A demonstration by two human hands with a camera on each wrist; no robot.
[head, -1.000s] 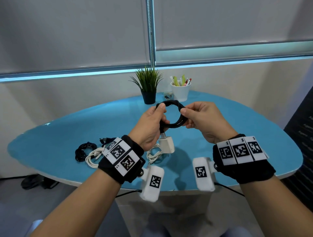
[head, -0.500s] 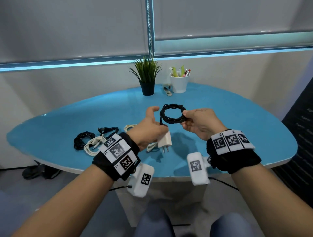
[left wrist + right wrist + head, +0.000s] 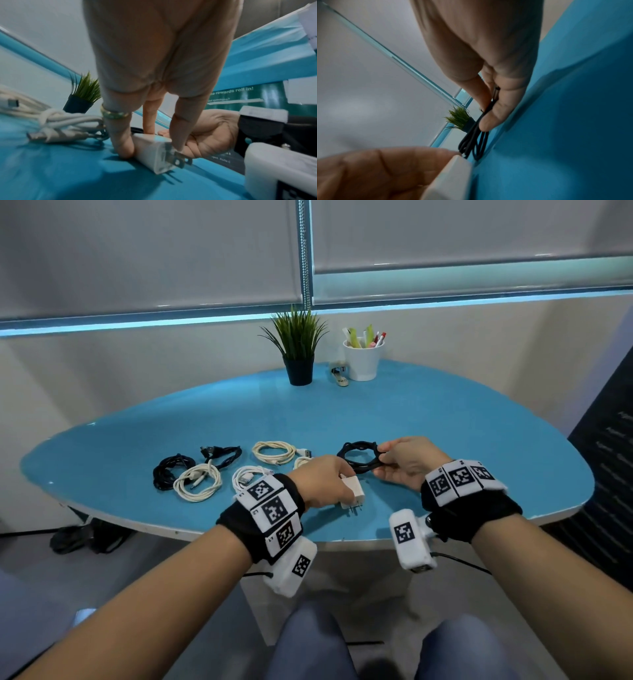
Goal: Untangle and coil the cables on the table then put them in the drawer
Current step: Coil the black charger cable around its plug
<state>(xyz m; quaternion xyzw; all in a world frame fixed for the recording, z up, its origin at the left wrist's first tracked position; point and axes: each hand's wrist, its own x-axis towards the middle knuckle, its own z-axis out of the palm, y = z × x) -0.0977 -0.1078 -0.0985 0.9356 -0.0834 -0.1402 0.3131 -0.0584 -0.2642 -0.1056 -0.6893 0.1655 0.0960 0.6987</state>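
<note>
My right hand pinches a coiled black cable between thumb and fingers, low over the blue table; the right wrist view shows the black cable's loops hanging below my right hand's fingertips. My left hand holds the cable's white wall charger between its fingers, and the charger rests on the table with its metal prongs pointing toward me. Several coiled cables lie left of my hands: a cream coil, a white coil, black coils.
A potted plant, a white cup of pens and a small stapler stand at the table's far edge. A dark banner stands at the right. My knees are below the table's near edge.
Both hands came down from chest height to the tabletop. My left hand let go of the black coil and took hold of the white charger. The right hand kept the coil.
</note>
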